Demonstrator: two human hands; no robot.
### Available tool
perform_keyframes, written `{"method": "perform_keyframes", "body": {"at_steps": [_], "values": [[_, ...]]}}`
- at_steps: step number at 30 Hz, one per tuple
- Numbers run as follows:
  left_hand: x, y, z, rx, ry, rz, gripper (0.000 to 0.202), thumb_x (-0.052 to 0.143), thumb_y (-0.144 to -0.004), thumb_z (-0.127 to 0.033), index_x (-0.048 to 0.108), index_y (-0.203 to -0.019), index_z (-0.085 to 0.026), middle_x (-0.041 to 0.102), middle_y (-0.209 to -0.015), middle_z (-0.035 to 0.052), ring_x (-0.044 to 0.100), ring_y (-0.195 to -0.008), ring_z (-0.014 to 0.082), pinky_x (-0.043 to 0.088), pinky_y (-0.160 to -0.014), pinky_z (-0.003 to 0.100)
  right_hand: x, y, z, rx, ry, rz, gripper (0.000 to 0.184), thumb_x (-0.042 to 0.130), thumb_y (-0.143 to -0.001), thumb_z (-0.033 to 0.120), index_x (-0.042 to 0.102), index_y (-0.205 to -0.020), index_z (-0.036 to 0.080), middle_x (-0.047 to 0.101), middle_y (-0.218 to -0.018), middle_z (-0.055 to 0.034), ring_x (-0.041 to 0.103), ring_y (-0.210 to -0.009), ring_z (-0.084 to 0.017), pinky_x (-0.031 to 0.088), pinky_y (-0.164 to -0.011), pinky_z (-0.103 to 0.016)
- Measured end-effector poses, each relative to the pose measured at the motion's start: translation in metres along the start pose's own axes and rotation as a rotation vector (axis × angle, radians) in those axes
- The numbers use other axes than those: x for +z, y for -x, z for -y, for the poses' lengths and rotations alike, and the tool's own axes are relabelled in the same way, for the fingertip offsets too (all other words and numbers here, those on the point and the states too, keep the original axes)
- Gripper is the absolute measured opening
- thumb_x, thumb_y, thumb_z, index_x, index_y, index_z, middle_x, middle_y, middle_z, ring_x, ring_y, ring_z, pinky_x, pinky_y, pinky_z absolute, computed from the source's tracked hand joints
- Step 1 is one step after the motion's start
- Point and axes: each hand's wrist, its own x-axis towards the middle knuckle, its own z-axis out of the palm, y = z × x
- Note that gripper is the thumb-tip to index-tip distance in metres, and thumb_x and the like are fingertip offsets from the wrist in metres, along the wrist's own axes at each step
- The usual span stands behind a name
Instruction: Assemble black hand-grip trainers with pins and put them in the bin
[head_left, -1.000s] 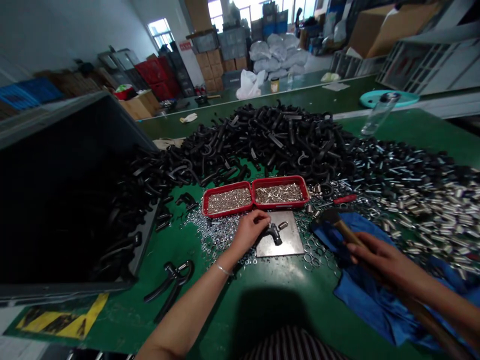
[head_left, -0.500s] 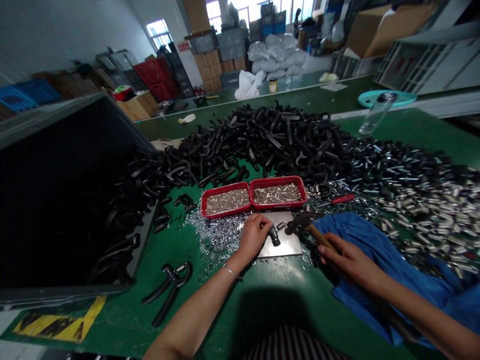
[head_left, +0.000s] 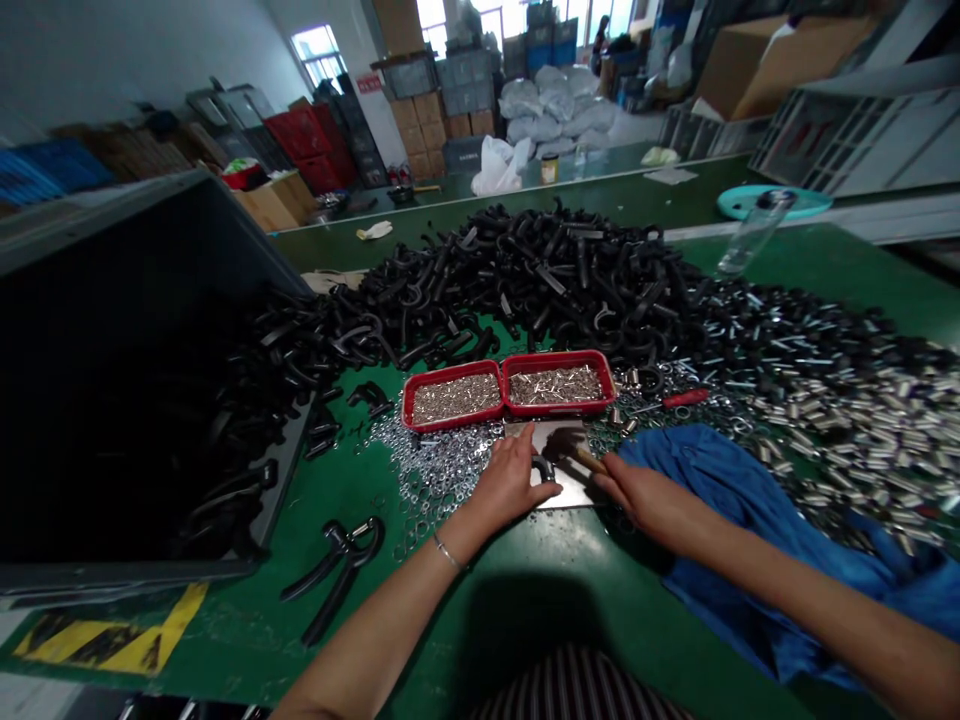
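My left hand (head_left: 508, 478) is closed on a small black curved handle piece (head_left: 543, 468), its thumb and fingers around the piece on a flat metal plate (head_left: 574, 490). My right hand (head_left: 637, 495) grips a hammer (head_left: 590, 460) by its wooden handle. The dark hammer head is low over the plate, right beside the curved piece; whether they touch I cannot tell. Just behind the plate stand two red trays (head_left: 452, 425) of small metal pins. Loose metal rings (head_left: 435, 470) lie to the left of my left hand.
Black handles (head_left: 525, 265) are heaped behind the trays. A grey crate (head_left: 281, 500) with more handles lies at left, near an assembled hand gripper (head_left: 337, 570). On the right are a blue cloth (head_left: 720, 500), metal cylinders (head_left: 855, 430), a red-handled screwdriver (head_left: 686, 398) and a clear bottle (head_left: 754, 235).
The hammer has come left and down over the plate with my right hand. My left hand has turned, its thumb now at the near side of the curved piece.
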Motion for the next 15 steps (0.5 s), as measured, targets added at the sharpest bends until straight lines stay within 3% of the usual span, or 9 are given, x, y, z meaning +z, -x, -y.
{"method": "perform_keyframes", "body": {"at_steps": [3, 6, 8, 9, 12, 15], "values": [[-0.002, 0.0, 0.004, 0.016, 0.012, 0.011, 0.096, 0.08, -0.073, -0.045, 0.03, -0.149, -0.015, 0.06, -0.123, 0.0169, 0.05, -0.124, 0.0379, 0.035, -0.109, 0.056, 0.005, -0.011, -0.023, 0.082, -0.114, 0.058, 0.039, 0.042, -0.097, 0.055, 0.059, -0.089, 0.021, 0.064, -0.067, -0.0031, 0.059, -0.06, -0.019, 0.043, -0.057, -0.028], [-0.005, 0.008, -0.004, -0.055, 0.106, -0.047, 0.084, 0.079, -0.075, -0.043, 0.038, -0.143, -0.018, 0.06, -0.118, 0.0137, 0.053, -0.119, 0.0343, 0.039, -0.106, 0.053, 0.0, -0.012, -0.032, -0.004, 0.001, -0.185, 0.04, 0.045, -0.095, 0.053, 0.065, -0.106, 0.02, 0.07, -0.093, -0.0107, 0.064, -0.085, -0.026, 0.049, -0.078, -0.039], [-0.002, 0.016, -0.018, -0.166, 0.22, -0.166, 0.076, 0.076, -0.079, -0.044, 0.04, -0.141, -0.021, 0.059, -0.116, 0.0117, 0.056, -0.113, 0.0303, 0.043, -0.103, 0.05, -0.001, -0.01, -0.027, -0.116, 0.099, -0.354, 0.039, 0.051, -0.093, 0.05, 0.068, -0.112, 0.02, 0.067, -0.113, -0.0152, 0.059, -0.105, -0.032, 0.042, -0.097, -0.048], [0.001, 0.021, -0.027, -0.216, 0.275, -0.241, 0.074, 0.074, -0.081, -0.045, 0.039, -0.142, -0.022, 0.058, -0.117, 0.0116, 0.056, -0.112, 0.0289, 0.044, -0.102, 0.049, 0.002, -0.01, -0.021, -0.148, 0.078, -0.374, 0.039, 0.051, -0.093, 0.049, 0.07, -0.111, 0.02, 0.066, -0.116, -0.015, 0.056, -0.109, -0.033, 0.038, -0.101, -0.049], [0.013, 0.03, -0.05, -0.197, 0.343, -0.367, 0.076, 0.074, -0.08, -0.047, 0.037, -0.144, -0.025, 0.055, -0.125, 0.0133, 0.053, -0.117, 0.0299, 0.042, -0.105, 0.05, 0.021, -0.015, 0.0, -0.069, -0.288, -0.206, 0.039, 0.051, -0.094, 0.054, 0.073, -0.099, 0.022, 0.07, -0.102, -0.0099, 0.061, -0.099, -0.029, 0.046, -0.094, -0.043], [0.008, 0.026, -0.053, -0.023, 0.289, -0.286, 0.072, 0.073, -0.082, -0.044, 0.041, -0.144, -0.026, 0.056, -0.126, 0.0133, 0.053, -0.118, 0.0305, 0.042, -0.105, 0.05, 0.044, -0.025, 0.011, 0.089, -0.672, -0.124, 0.043, 0.055, -0.089, 0.061, 0.071, -0.093, 0.021, 0.07, -0.089, -0.006, 0.064, -0.085, -0.025, 0.051, -0.078, -0.035]]}}
